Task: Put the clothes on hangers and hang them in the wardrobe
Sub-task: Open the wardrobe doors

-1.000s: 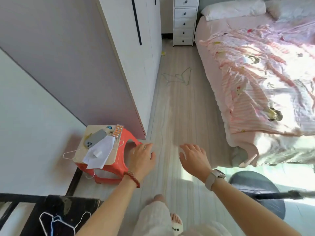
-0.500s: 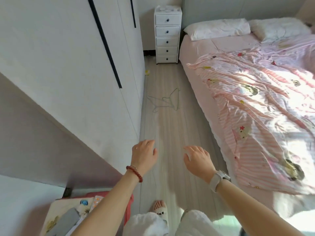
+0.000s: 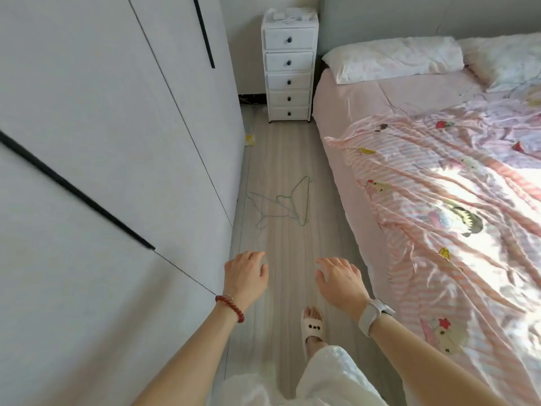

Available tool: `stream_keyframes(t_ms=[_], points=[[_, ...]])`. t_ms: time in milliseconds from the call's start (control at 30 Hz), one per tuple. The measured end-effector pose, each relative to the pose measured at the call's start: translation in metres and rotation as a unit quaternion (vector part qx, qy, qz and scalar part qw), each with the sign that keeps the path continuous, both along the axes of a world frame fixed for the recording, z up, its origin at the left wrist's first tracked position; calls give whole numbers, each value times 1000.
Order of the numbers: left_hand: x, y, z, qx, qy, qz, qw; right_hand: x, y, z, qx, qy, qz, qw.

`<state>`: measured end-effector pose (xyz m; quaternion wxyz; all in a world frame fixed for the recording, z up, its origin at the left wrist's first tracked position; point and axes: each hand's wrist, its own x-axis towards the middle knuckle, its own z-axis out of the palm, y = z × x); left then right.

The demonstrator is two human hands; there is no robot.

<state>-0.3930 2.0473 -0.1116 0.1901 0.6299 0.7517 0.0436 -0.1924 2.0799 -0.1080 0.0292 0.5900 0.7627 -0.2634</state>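
Thin green wire hangers (image 3: 281,205) lie tangled on the wooden floor between the wardrobe and the bed. The white wardrobe (image 3: 117,142) runs along the left with its doors shut and black strip handles. My left hand (image 3: 245,276) hovers close to the wardrobe's lower edge, fingers relaxed and holding nothing. My right hand (image 3: 341,281) is held out beside it over the floor, also relaxed and holding nothing. Both hands are well short of the hangers. No loose clothes are visible.
A bed (image 3: 439,200) with a pink striped quilt fills the right side, leaving a narrow floor aisle. A white drawer chest (image 3: 289,65) stands at the aisle's far end. A small yellow scrap (image 3: 249,139) lies by the wardrobe base. My slippered foot (image 3: 313,326) is on the floor.
The view has advanced down the aisle and lifted; the orange stool has dropped out of sight. The hangers and drawer chest appear nearer. Both hands stay out in front, holding nothing.
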Motion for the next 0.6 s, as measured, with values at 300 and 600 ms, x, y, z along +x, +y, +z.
stream_keyframes(t_ms=[300, 600], points=[[-25, 153, 37, 49, 18, 117, 992, -45, 202, 29, 18, 0, 132, 991], [-107, 218, 34, 83, 57, 282, 954, -160, 320, 33, 76, 24, 283, 956]])
